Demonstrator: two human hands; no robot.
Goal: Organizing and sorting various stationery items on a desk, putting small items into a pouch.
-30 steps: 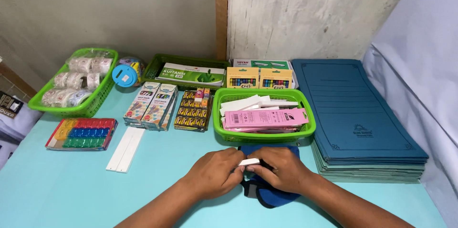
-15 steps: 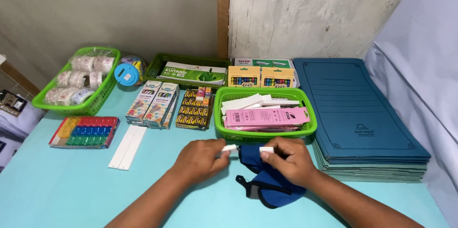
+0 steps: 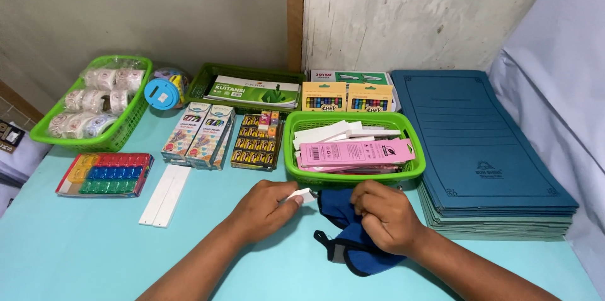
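A small white eraser-like block is pinched between thumb and fingers of the left hand, just in front of the green basket that holds a pink box and white strips. The right hand is closed over a dark blue cloth, which is pressed against the turquoise desk, also directly in front of the basket. The block is held just left of the cloth's upper edge, close to it; contact cannot be told. To the left of the basket lie 2 white strips and a tray of coloured clips; to its right, a stack of blue folders. Judged risk: the light pinch on the block may slip, letting it drop onto the desk or be caught in the folds of the cloth.
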